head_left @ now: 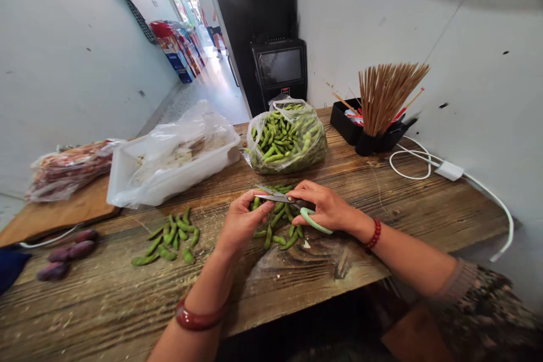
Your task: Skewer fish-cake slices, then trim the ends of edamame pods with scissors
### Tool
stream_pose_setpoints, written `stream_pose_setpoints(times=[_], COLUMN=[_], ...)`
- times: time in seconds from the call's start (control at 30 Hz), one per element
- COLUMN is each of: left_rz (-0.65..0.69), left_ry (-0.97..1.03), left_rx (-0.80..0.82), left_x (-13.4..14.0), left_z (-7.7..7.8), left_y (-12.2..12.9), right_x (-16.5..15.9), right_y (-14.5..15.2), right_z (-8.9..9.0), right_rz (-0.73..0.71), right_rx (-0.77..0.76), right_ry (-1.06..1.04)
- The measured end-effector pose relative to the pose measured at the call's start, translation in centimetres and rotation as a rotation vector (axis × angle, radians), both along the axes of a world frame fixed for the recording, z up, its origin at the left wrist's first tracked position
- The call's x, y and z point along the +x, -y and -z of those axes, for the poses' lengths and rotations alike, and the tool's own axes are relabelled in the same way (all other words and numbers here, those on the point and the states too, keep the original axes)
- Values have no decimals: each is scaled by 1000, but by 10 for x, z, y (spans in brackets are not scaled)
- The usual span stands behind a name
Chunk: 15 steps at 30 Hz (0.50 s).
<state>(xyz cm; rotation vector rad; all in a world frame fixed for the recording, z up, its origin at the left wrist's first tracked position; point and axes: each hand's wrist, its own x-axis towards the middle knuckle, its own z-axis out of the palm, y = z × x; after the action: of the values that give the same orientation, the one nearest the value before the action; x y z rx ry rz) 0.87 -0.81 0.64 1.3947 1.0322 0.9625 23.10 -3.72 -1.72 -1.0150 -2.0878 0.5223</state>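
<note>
Holding scissors (pixel 279 198), right hand (pixel 320 203), pods (pixel 278 218) beneath

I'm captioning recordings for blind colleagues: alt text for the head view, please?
A person's right hand holds open green-handled scissors beside the left hand, above loose green pods on a wooden table. Beyond stand a bag of pods and a white tub; another pod cluster lies to the left.

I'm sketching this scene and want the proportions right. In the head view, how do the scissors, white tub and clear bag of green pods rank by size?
1. White tub
2. Clear bag of green pods
3. Scissors, nearer the camera and partly covered by the right hand, yet smallest
</note>
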Motion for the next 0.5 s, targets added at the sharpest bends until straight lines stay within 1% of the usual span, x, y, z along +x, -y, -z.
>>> stream_pose_setpoints(times=[0.23, 0.5], left_rz=[-1, 9], left_ry=[44, 71], left_rx=[-33, -63], left_x=[0, 3], left_z=[3, -3], left_y=[0, 2], right_x=[0, -1], right_y=[-1, -1], right_z=[2, 5], right_rz=[-13, -45], right_rx=[-2, 18], right_ry=[-3, -54])
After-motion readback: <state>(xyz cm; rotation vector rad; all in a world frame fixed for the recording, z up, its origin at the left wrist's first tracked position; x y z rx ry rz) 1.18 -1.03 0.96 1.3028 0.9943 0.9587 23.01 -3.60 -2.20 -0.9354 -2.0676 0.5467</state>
